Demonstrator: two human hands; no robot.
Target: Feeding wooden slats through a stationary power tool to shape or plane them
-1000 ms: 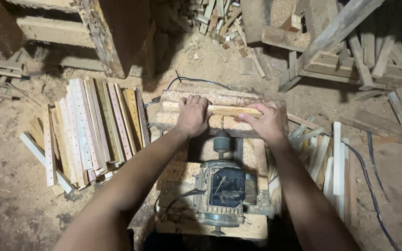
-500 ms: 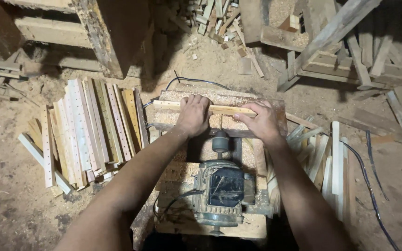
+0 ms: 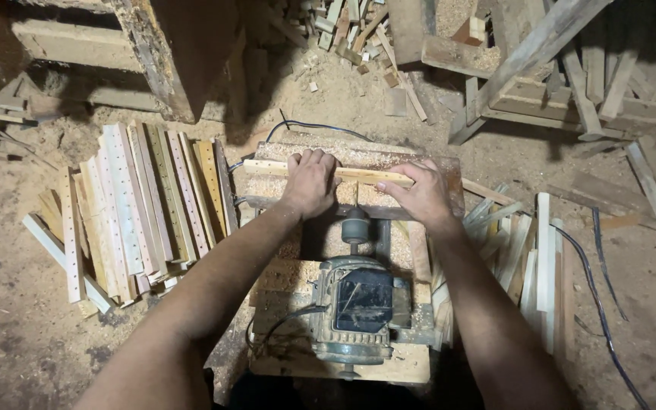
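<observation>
- head view: both hands pressing one wood strip (image 3: 328, 171) flat on the dusty surface (image 3: 434, 163)
- left hand (image 3: 311, 182) grip closed over it, right hand (image 3: 417, 196) too
- strip runs left-right, motor (image 3: 360, 307) sits just behind

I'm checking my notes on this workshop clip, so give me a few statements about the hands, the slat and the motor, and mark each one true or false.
1. Both hands press on one wooden slat. True: the left hand and right hand lie on it.
2. The slat stands upright. False: it lies flat across the sawdust-covered table.
3. The motor sits nearer the person than the slat. True.
4. A stack of drilled slats lies right of the table. False: it lies to the left.
5. The left hand holds a hammer. False: it rests on the slat.
</observation>
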